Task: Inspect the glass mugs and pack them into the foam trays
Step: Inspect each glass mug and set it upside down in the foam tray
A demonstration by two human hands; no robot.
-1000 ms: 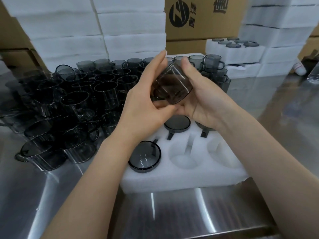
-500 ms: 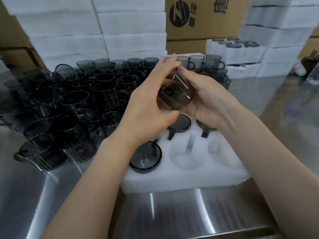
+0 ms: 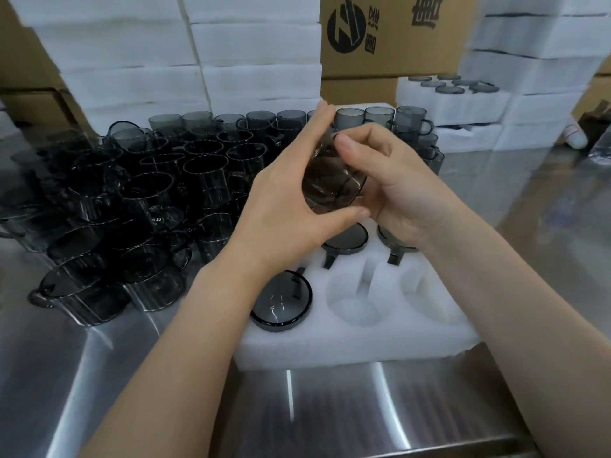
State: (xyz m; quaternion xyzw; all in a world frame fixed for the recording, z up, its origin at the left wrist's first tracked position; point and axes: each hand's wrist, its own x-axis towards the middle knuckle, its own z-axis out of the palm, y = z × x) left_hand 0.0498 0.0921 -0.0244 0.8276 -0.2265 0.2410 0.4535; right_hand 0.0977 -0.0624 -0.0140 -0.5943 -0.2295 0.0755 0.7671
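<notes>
1. Steel table (image 3: 330, 408). A dense cluster of loose mugs (image 3: 148, 206) in smoked glass fills its left half, some upright, some tipped on their sides.
2. Foam tray (image 3: 347, 345) sits dead centre, just beside the cluster. Three seated mugs are in it, base up: front-left (image 3: 281, 302), back-middle (image 3: 347, 239), back-right (image 3: 393, 246). The front-middle pocket (image 3: 358, 299) and front-right pocket (image 3: 426, 292) are bare.
3. Behind: foam stacks (image 3: 185, 61), a cardboard box (image 3: 390, 34) with a black logo, and a packed tray (image 3: 453, 97) at far right.
4. Obstructions: both hands hang over the tray's back row and partly hide the two back mugs. The left forearm crosses the tray's front-left corner.
5. Held mug (image 3: 334, 183) is in the air above the back row, tilted, clear of the foam.
6. Left hand (image 3: 284, 206): fingers (image 3: 317, 127) pressed together and running up the mug's far left side, thumb (image 3: 347, 214) under its near edge.
7. Right hand (image 3: 403, 190): thumb (image 3: 350, 147) curled over the top of the mug. Its fingers are behind the glass, so I cannot tell how they lie.
</notes>
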